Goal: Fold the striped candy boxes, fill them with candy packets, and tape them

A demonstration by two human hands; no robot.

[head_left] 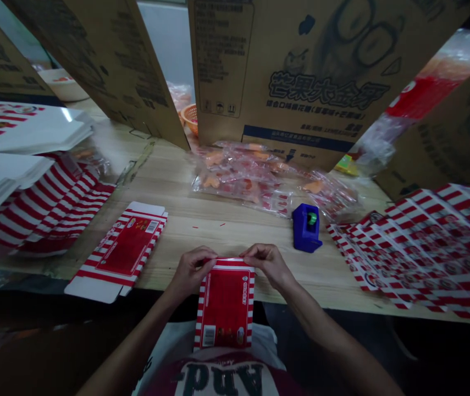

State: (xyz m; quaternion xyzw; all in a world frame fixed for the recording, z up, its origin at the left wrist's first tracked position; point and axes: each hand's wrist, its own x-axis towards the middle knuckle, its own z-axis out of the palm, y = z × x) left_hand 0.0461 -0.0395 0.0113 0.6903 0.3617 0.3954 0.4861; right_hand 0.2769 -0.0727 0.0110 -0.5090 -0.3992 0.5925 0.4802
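Note:
A red and white striped carton [225, 305] stands upright against my body at the table's near edge. My left hand [192, 270] pinches its top left corner, fingers closed. My right hand [268, 264] pinches the top right corner the same way. A flat unfolded carton [123, 250] of the same print lies on the wooden table [202, 212] just left of my hands.
A blue tape dispenser [306, 227] sits right of my hands. Clear snack packets [259, 179] lie behind it. Flat cartons fan out at the right [428, 247] and pile up at the left [40, 203]. Large brown cardboard boxes [313, 71] wall the back.

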